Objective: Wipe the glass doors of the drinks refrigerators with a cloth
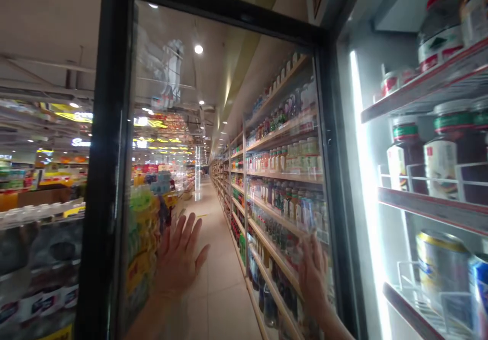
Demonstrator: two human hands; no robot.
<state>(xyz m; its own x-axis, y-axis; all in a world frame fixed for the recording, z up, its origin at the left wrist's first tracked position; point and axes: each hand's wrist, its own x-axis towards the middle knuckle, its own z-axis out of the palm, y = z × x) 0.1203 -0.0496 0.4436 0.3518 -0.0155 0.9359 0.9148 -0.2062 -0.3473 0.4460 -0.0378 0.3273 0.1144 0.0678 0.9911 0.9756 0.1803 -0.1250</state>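
An open glass cooler door [110, 126] with a black frame stands in front of me. My left hand [181, 256] is raised at the lower middle of the pane, palm forward, fingers stretched and spread, nothing held. Farther right, near the hinge side, my right hand [314, 271] is also up against or close to the glass. Its fingers point upward, somewhat blurred, with nothing visible in them. I cannot tell whether either palm touches the pane.
To the right, the lit cooler holds dark bottles [404, 152] and a beverage can [442, 264] on wire-fronted shelves. Beyond the glass, long drink shelves [282, 177] run beside a tiled aisle [213, 258]. Shrink-wrapped bottle packs [38, 269] are stacked at left.
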